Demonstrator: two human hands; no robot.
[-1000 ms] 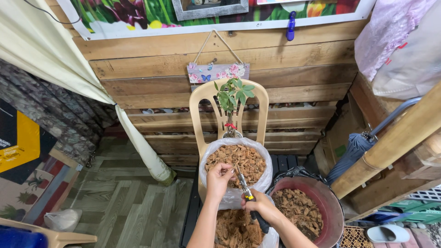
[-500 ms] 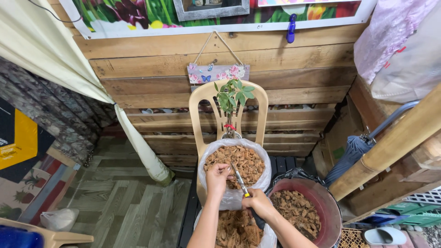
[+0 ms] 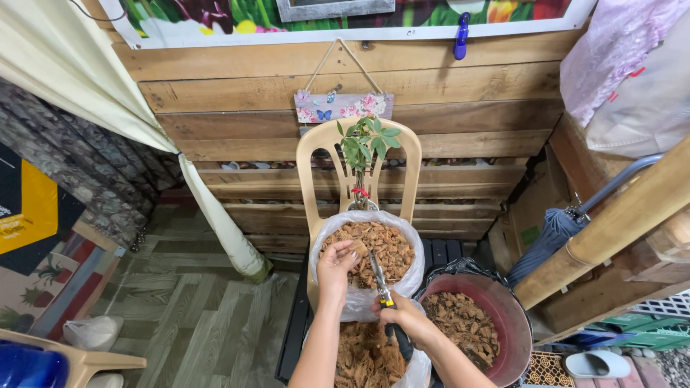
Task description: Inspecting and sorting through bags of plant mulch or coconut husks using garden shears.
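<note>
Brown husk chip (image 3: 357, 248) pinched in your left hand (image 3: 336, 260) over the clear plastic bag of husk chips (image 3: 374, 251) on the beige plastic chair (image 3: 316, 154). Your right hand (image 3: 404, 320) wraps the black-handled pruning shears (image 3: 384, 298), blades at the chip.

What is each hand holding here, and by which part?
The right hand grips garden shears by their handles, blades pointing toward the bag of brown chips. The left hand pinches a brown chip by its edge, in its fingers.

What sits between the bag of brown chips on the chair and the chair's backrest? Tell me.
In the head view, a small potted plant stands between the clear bag of brown chips and the backrest of the cream plastic chair.
</note>
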